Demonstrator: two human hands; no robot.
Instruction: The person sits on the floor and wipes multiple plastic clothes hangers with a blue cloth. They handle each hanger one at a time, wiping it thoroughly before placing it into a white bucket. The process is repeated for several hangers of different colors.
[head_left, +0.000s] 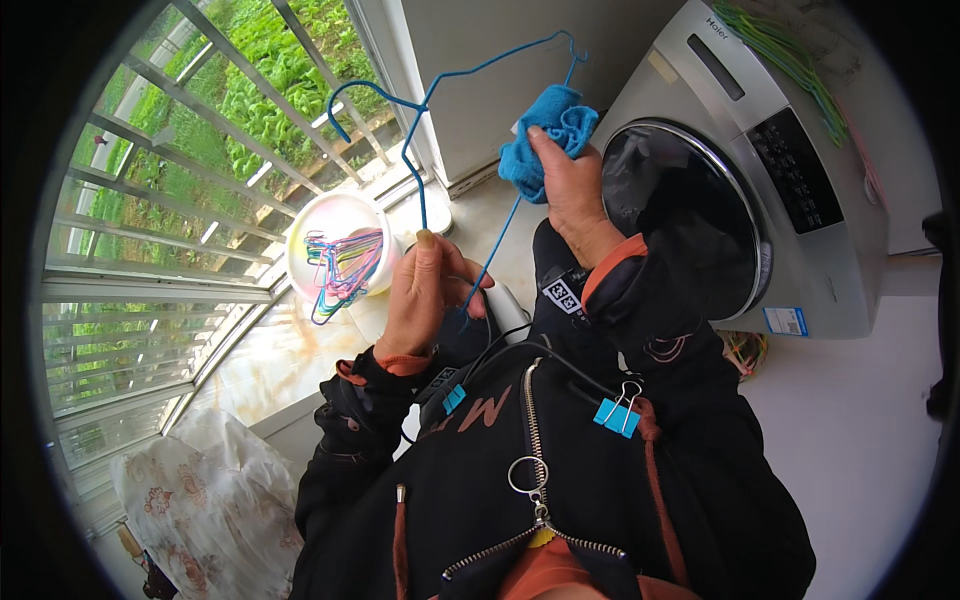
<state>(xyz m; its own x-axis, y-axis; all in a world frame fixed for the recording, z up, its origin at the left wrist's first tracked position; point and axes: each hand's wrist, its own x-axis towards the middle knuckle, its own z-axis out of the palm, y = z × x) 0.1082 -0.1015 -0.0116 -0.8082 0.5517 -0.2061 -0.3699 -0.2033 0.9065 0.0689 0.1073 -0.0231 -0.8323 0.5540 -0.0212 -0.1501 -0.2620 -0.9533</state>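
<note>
My left hand (424, 289) pinches one end of a blue coat hanger (480, 70) between thumb and fingers. The hanger's hook points toward the window, and its long bottom bar runs up to the right. My right hand (566, 180) grips a bunched blue cloth (551, 139), thumb on top, against that bar. The bar shows above and below the cloth. Whether the cloth is wrapped around the bar or only lies against it, I cannot tell.
A white bucket (298, 251) with several coloured hangers (345, 262) stands by the barred window. At right is a Haier front-loading washing machine (810, 277) with green hangers (795, 64) on top. A flower-patterned white cloth (210, 502) hangs at lower left. A dark cable (555, 352) crosses my front.
</note>
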